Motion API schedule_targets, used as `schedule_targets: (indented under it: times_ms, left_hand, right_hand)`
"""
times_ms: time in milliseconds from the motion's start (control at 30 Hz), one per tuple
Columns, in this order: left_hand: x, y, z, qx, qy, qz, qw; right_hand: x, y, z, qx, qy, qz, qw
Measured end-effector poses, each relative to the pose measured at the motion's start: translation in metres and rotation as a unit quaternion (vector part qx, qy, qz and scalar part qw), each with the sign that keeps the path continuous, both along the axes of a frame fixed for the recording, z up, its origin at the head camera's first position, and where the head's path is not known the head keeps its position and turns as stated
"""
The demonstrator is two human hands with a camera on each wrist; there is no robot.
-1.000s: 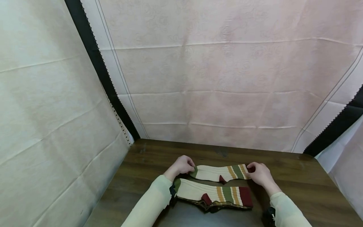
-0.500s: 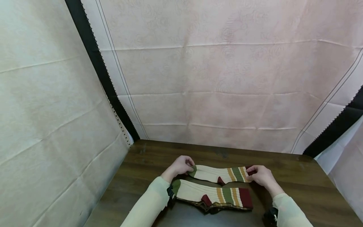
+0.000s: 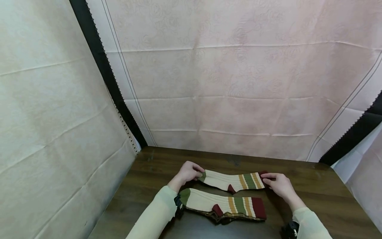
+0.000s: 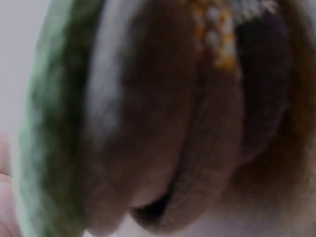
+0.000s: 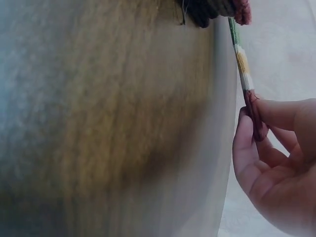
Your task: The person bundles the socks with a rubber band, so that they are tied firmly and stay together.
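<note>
In the head view a cream sock (image 3: 221, 179) with a green toe, maroon heel and green and mustard stripes is stretched sideways between my hands. My left hand (image 3: 188, 172) pinches its green toe. At the other end my right hand (image 3: 280, 186) grips the maroon cuff; the right wrist view shows this cuff (image 5: 253, 113) edge-on between thumb and fingers. Nearer to me lies a stack of socks (image 3: 222, 201), a matching one on top. The left wrist view is filled by blurred, layered sock toes (image 4: 138, 108), a green one (image 4: 49, 128) outermost.
The socks are on a dark brown wooden table (image 3: 167, 157). Pale fabric walls (image 3: 238, 83) rise behind it and at its left side (image 3: 59, 132), with black strips at the corners.
My right hand has shifted slightly right, and more of the maroon cuff shows. The sock's toe end has risen a little with my left hand. The stack stays in place.
</note>
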State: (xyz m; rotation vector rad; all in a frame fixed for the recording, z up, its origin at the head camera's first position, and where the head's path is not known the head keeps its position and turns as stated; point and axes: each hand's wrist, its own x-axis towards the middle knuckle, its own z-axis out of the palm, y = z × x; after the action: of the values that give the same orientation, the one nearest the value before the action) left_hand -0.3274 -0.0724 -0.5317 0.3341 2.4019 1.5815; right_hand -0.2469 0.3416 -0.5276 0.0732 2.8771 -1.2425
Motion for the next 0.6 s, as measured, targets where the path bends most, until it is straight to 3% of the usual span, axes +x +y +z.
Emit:
schedule_targets:
  times_ms: [333, 600]
  left_hand:
    - [0.004, -0.007, 0.007, 0.02, 0.028, 0.014, 0.9993]
    - [0.007, -0.016, 0.012, 0.085, 0.03, 0.035, 0.9953]
  right_hand:
    - [0.01, 0.0, 0.007, -0.035, 0.033, -0.01, 0.9988]
    - [0.023, -0.005, 0.02, -0.071, 0.035, -0.02, 0.9966]
